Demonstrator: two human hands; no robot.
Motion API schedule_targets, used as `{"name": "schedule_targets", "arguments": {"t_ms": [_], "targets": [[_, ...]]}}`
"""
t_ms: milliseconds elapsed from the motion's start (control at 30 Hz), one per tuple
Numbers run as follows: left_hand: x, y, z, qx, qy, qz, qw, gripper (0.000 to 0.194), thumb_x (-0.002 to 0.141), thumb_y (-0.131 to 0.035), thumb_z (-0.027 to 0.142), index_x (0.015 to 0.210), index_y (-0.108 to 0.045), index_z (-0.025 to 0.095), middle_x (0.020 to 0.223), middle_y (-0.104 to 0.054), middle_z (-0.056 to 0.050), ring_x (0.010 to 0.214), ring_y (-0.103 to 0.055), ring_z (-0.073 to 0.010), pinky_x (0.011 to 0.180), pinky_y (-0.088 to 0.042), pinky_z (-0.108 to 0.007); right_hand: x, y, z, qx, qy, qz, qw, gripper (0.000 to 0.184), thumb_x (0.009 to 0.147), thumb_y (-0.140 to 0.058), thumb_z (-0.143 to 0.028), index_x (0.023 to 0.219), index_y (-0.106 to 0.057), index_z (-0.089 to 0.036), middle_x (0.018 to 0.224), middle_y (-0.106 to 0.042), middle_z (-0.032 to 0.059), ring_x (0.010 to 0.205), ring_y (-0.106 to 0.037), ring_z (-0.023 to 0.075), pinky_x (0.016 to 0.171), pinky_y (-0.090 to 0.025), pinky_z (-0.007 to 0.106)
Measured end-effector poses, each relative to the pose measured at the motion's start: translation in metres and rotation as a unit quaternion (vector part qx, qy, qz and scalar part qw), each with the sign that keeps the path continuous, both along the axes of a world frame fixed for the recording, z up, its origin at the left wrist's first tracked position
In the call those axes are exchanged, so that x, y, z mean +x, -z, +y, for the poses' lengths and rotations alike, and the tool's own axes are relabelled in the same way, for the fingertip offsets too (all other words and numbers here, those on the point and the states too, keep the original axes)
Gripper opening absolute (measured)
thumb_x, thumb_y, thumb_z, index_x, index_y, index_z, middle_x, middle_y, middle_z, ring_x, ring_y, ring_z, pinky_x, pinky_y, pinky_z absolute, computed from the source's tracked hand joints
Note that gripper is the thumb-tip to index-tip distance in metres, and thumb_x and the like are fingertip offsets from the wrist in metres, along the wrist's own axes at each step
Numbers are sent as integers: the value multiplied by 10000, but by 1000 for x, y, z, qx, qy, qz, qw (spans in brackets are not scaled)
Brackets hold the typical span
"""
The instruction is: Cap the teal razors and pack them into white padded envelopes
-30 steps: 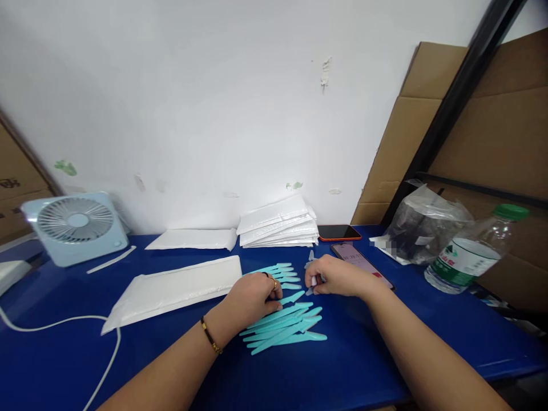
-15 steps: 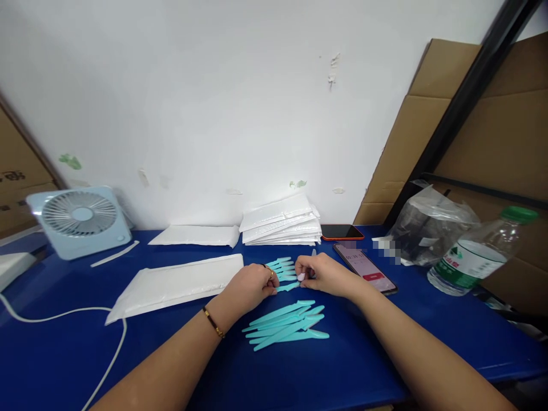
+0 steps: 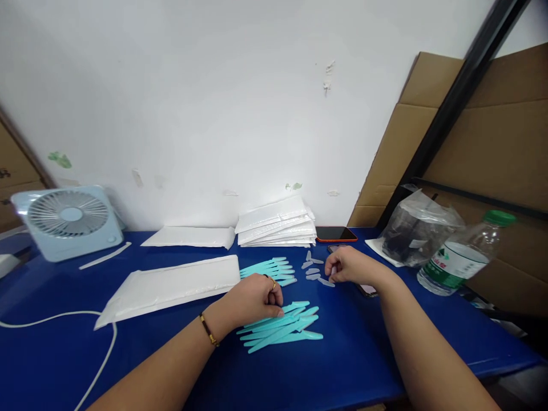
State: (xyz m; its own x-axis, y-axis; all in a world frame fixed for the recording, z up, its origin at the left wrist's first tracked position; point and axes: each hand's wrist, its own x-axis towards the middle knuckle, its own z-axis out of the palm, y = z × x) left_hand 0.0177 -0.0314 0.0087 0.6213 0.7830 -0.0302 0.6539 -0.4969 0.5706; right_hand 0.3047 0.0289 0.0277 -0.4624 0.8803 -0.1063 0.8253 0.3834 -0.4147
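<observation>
Now, my left grip (image 3: pixel 257 297) is curled shut on one blue stick (image 3: pixel 295 305) at the near pile (image 3: pixel 280 328) | my right grip (image 3: pixel 349 265) pinches a clear cap (image 3: pixel 326 282) | far pile (image 3: pixel 269 269) looks sorted | near pile still waits on the table (image 3: pixel 342 354).

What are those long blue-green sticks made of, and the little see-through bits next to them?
The teal sticks under the left hand look like moulded plastic: one even colour, smooth, a dull sheen. The small clear caps by the right hand seem to be thin see-through plastic, since the blue table shows through them. They are too small to be sure.
</observation>
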Motion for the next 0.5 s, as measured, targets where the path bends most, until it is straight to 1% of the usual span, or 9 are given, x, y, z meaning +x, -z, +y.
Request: {"name": "schedule_targets", "arguments": {"t_ms": [67,133,233,367,500], "targets": [[0,3,2,-11,-9,-1,1000,155,721,-612,332,798,-660,207,710,-634,14,616,-551,-106,524,-370,-187,2,6,1,-16,-2,-33,999,169,576,-710,-286,720,-704,-197,626,-659,0,593,-588,158,513,-385,225],[-1,6,5,-4,-28,-4,1000,136,738,-588,310,788,-655,203,721,-640,10,618,-551,-106,531,-368,-189,-4,9,0,-19,-21,-36,999,146,585,-709,-291,704,-709,-206,622,-662,-4,592,-593,157,511,-380,223],[-3,6,8,19,-46,-2,999,118,738,-586,297,761,-650,201,721,-639,9,623,-548,-109,539,-362,-194,-21,8,-6,-26,-68,-12,997,105,627,-685,-288,694,-715,-212,631,-672,-11,587,-599,148,517,-382,221],[-3,7,10,27,-48,-1,998,117,743,-585,302,759,-648,204,717,-638,11,621,-545,-111,540,-356,-199,-42,2,-18,-16,-119,25,992,107,657,-684,-290,706,-723,-203,647,-673,-9,593,-596,137,518,-377,212],[-3,9,12,37,-55,1,998,120,750,-583,310,755,-641,206,709,-636,15,619,-549,-113,539,-358,-200,-60,7,-24,3,-145,60,988,94,692,-676,-276,707,-715,-192,683,-670,-5,605,-587,116,533,-386,196]]}}
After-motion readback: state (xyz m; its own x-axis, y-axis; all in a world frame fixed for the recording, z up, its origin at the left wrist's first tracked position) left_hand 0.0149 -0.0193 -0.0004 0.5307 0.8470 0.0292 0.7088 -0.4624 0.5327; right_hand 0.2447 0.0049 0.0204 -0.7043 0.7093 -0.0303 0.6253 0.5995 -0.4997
